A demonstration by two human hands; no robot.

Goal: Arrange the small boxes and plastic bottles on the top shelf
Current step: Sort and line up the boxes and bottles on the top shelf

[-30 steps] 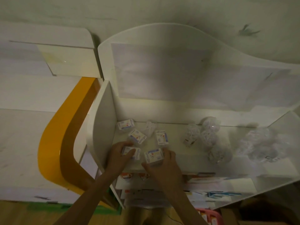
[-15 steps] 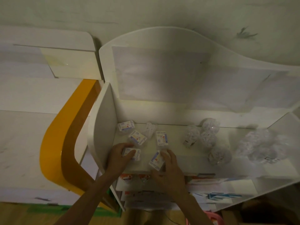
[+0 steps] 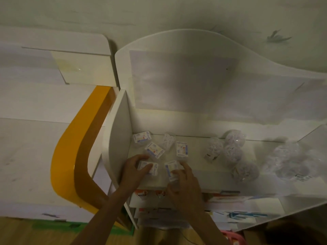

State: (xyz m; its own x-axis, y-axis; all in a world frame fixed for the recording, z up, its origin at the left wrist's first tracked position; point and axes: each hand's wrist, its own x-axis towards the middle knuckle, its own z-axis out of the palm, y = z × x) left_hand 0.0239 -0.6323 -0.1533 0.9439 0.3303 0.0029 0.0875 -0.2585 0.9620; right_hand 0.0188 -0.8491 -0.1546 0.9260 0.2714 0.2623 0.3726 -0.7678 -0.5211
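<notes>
Top shelf (image 3: 203, 175), contents. Five small boxes lay toward its left wall: left hand (image 3: 131, 171) gripped one box (image 3: 148, 167) at the front edge; right hand (image 3: 184, 181) pinched a second box (image 3: 172, 169) beside it. Clear plastic bottles (image 3: 231, 152) clustered further right. Boxes judged light, stiff card: hold by opposite sides. Bottles probably slick, easily toppled.

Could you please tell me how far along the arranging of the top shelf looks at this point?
Early, it seems. Nothing looks lined up: three small boxes lie at odd angles near the left wall of the top shelf. In hand: the left hand grips one box, and the right hand grips another at the front edge. Left: the clear plastic bottles, clustered loosely to the right.
</notes>
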